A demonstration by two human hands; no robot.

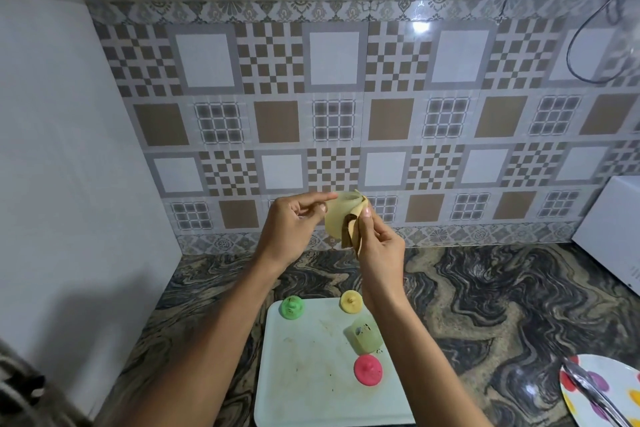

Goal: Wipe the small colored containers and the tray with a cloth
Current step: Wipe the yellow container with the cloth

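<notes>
- The left hand [294, 222] grips one pale yellow container [337, 218] while the right hand [377, 239] pinches one brown cloth [351, 232] into it.
- On the one white tray [311, 374] below lie one pale green container [365, 336] and three lids: green lid [292, 307], yellow lid [350, 302], pink lid [368, 369].

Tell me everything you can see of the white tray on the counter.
The white tray is a rectangle with rounded corners, plastic by its look, lying on the marbled counter. Brownish smears and specks mark its surface. On it sit a green lid, a yellow lid, a pink lid and a pale green cup tipped on its side.
</notes>
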